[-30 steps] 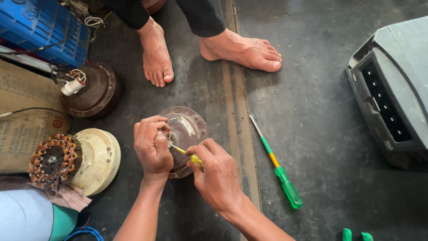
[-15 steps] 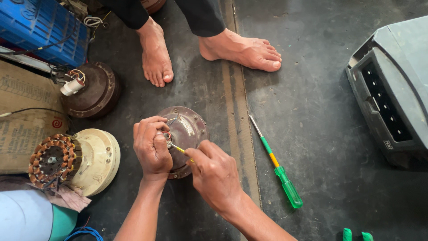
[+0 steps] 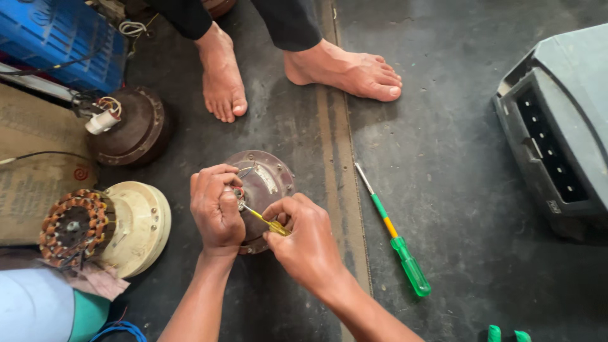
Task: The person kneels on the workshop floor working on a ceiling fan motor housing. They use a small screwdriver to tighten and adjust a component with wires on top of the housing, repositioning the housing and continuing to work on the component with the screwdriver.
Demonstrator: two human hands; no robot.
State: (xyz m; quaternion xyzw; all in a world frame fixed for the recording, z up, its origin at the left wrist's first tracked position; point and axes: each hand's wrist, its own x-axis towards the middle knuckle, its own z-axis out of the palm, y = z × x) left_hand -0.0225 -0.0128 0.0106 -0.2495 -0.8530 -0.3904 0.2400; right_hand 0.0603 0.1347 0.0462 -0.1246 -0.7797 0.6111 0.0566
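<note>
A round brown fan motor housing (image 3: 269, 180) lies on the dark floor in the middle of the view. My left hand (image 3: 217, 209) is curled over its left side, fingers pinching something small at the centre shaft. My right hand (image 3: 304, 237) grips a small yellow-handled screwdriver (image 3: 266, 221), whose metal tip points up-left and meets the spot under my left fingers. The lower part of the housing is hidden behind both hands.
A green-handled screwdriver (image 3: 396, 237) lies on the floor to the right. A cream motor with copper windings (image 3: 101, 225) and a brown motor with wires (image 3: 126, 126) sit at left, near a blue box (image 3: 57, 38). Another person's bare feet (image 3: 342, 66) stand ahead. A grey casing (image 3: 557, 133) is at right.
My hands have stayed on the housing; the right hand with the yellow screwdriver has shifted only slightly. Nothing else has moved.
</note>
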